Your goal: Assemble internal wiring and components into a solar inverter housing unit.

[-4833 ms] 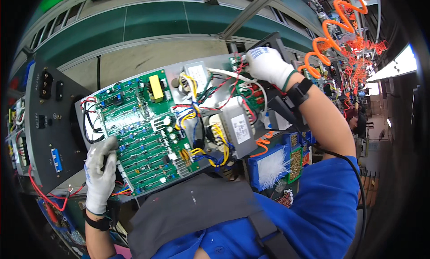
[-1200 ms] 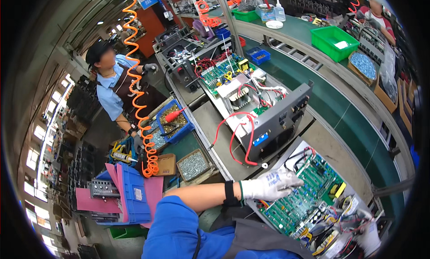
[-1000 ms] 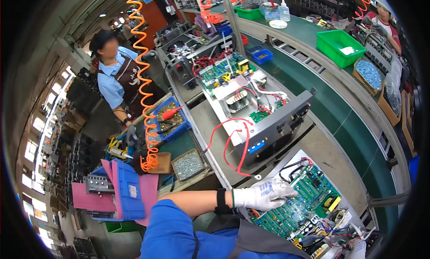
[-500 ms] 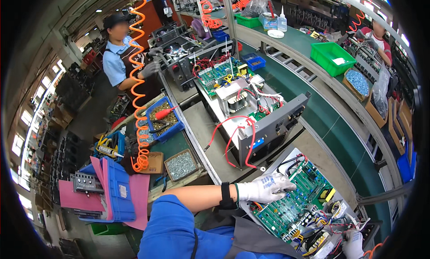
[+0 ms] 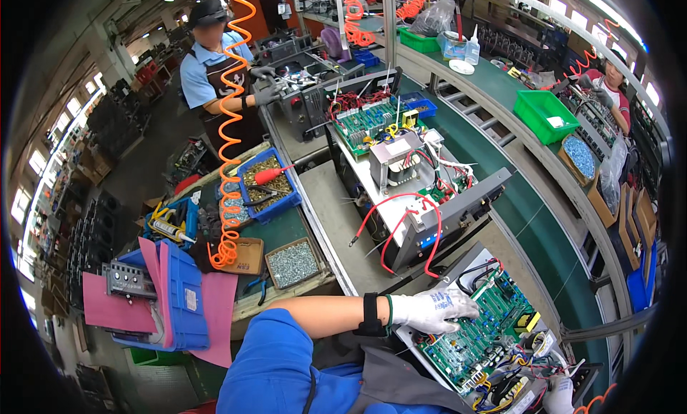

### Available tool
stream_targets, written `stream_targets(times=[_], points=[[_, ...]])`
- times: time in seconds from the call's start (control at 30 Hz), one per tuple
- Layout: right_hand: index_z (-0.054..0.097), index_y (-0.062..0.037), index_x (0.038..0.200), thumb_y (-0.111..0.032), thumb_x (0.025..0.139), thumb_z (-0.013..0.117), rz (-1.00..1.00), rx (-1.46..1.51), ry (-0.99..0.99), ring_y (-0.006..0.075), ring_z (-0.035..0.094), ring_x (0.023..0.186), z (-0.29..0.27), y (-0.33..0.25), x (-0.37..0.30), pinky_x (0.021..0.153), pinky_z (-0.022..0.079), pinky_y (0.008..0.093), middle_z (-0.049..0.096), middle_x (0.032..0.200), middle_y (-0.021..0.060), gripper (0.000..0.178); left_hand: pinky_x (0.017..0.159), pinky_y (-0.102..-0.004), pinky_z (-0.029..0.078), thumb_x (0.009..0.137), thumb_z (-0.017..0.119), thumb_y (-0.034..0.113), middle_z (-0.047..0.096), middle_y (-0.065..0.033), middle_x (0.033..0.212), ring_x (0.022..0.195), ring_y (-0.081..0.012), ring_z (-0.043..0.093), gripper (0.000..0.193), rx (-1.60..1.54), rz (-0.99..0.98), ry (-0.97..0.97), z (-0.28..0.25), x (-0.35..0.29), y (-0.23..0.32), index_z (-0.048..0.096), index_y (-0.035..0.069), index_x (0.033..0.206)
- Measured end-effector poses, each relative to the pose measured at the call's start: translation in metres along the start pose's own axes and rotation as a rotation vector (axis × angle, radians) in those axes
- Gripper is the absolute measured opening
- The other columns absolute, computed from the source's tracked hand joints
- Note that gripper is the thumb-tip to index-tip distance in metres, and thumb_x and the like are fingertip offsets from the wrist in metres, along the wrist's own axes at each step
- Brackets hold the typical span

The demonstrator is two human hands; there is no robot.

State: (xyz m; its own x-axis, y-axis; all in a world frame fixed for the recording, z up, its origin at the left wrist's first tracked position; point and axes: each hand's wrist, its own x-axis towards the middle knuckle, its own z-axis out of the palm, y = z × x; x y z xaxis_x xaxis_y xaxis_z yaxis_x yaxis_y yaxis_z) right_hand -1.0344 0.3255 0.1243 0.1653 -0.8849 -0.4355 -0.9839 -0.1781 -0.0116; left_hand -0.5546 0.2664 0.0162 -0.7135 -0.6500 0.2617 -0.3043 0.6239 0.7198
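Note:
My left hand (image 5: 435,310), in a white work glove with a black strap at the wrist, lies on the near left edge of a green circuit board (image 5: 478,327). Its fingers are stretched out and grip nothing. The board is mounted in an open metal chassis at the lower right, with a bundle of coloured wires (image 5: 512,385) at its near end. My right hand (image 5: 558,395), gloved too, is beside those wires at the lower right; its fingers are too small and covered to read.
Beyond stands another open chassis with a transformer (image 5: 395,163) and loose red cables (image 5: 386,231). At left are a blue screw bin (image 5: 275,210), a tray of screws (image 5: 292,264) and a coiled orange hose (image 5: 227,128). A co-worker (image 5: 215,78) works at far left, another (image 5: 614,92) at far right.
The view has shifted, so the bench and bins sit slightly differently. My left hand stays on the board and my right hand beside the wires. The left co-worker's arms have moved.

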Motion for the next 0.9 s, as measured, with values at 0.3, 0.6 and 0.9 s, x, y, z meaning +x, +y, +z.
stream_targets(times=[0.3,0.6,0.9], points=[[0.058,-0.0024,0.132,-0.009,0.09,0.062,-0.285,0.165,0.264,0.0421,0.054,0.123,0.011,0.004,0.012,0.103,0.045,0.0467,0.058,0.132,0.0226,0.043,0.11,-0.0392,0.041,0.097,0.059,0.019,0.055,-0.0208,0.142,0.133,-0.0291,0.052,0.049,-0.185,-0.369,-0.167,-0.02,0.0,0.011,0.05,-0.003,0.14],[0.073,-0.0015,0.098,-0.015,0.079,0.075,0.046,0.336,0.165,0.0289,0.071,0.075,0.003,0.003,-0.008,0.069,0.055,0.0388,0.071,0.085,0.0175,0.024,0.112,-0.0384,0.038,0.089,0.061,0.005,0.056,-0.0167,0.138,0.132,-0.0285,0.051,0.047,-0.028,-0.305,-0.066,-0.017,0.013,0.024,0.057,0.001,0.136],[0.072,-0.0057,0.1,-0.02,0.079,0.071,0.079,0.013,0.147,0.0337,0.07,0.09,0.014,-0.012,-0.014,0.08,0.055,0.0427,0.07,0.088,0.0168,0.026,0.113,-0.0391,0.037,0.089,0.062,0.01,0.054,-0.0157,0.144,0.132,-0.0314,0.05,0.05,0.17,-0.32,-0.14,-0.02,0.02,0.051,0.057,0.004,0.138]])
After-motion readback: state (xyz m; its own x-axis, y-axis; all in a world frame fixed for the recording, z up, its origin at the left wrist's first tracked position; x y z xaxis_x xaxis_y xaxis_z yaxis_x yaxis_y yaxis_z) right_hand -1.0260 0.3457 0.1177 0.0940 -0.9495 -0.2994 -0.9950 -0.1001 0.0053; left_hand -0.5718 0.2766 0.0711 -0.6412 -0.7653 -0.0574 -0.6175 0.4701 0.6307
